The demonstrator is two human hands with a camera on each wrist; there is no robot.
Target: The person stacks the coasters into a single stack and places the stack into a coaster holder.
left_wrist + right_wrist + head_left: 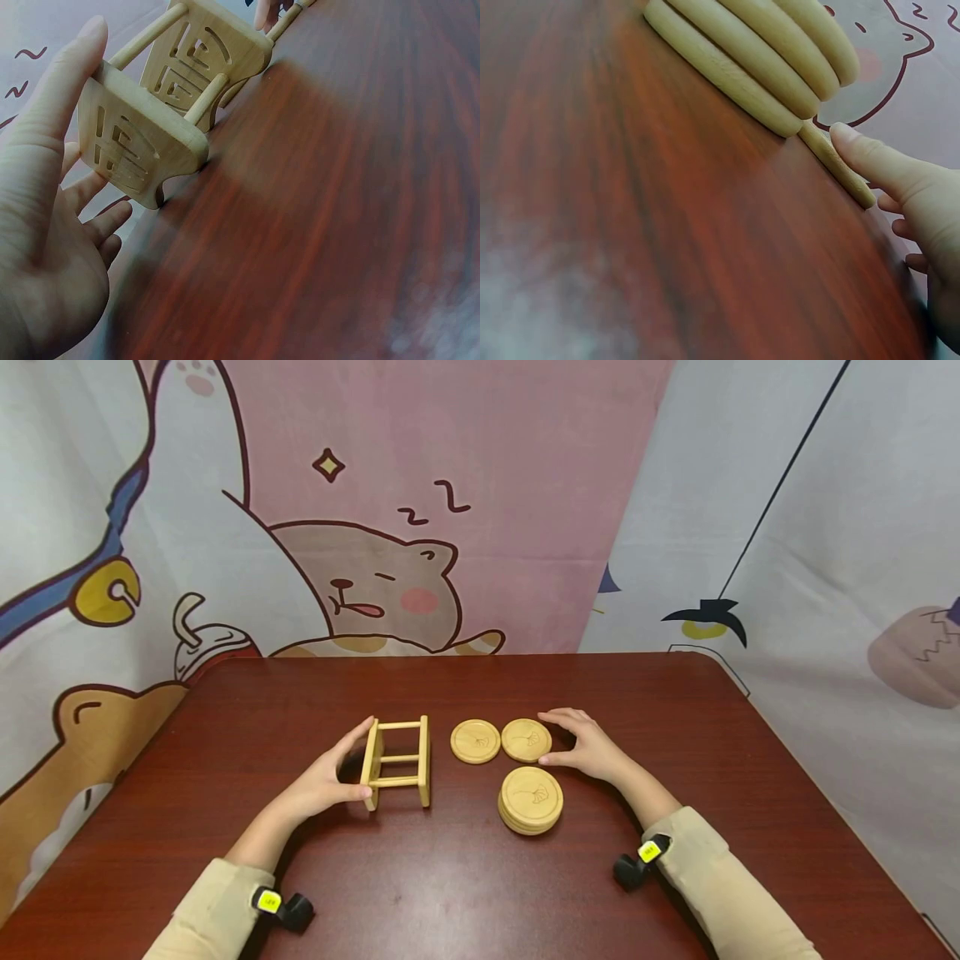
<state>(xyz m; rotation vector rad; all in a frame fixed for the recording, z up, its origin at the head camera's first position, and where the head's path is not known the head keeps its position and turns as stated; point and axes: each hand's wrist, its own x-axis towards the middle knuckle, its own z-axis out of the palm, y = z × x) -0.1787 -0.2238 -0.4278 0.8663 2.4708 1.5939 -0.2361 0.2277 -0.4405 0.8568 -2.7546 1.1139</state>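
A small wooden coaster rack [423, 764], two cut-out end panels joined by dowels, is on the table at left of centre. My left hand [330, 781] grips its left panel, thumb at the near edge and a fingertip at the far edge; in the left wrist view the thumb [56, 97] lies along that panel's edge. At right, my right hand [592, 752] spreads thumb and fingers around the right side of a flat round wooden coaster [527, 741]. Its thumb [877, 161] comes right at the coaster's rim in the right wrist view.
Another wooden coaster [475, 742] lies just left of that one. Nearer to me is a stack of several coasters [531, 797], the top one engraved with a leaf. The brown table [450, 893] runs back to a cartoon-printed cloth [525, 527].
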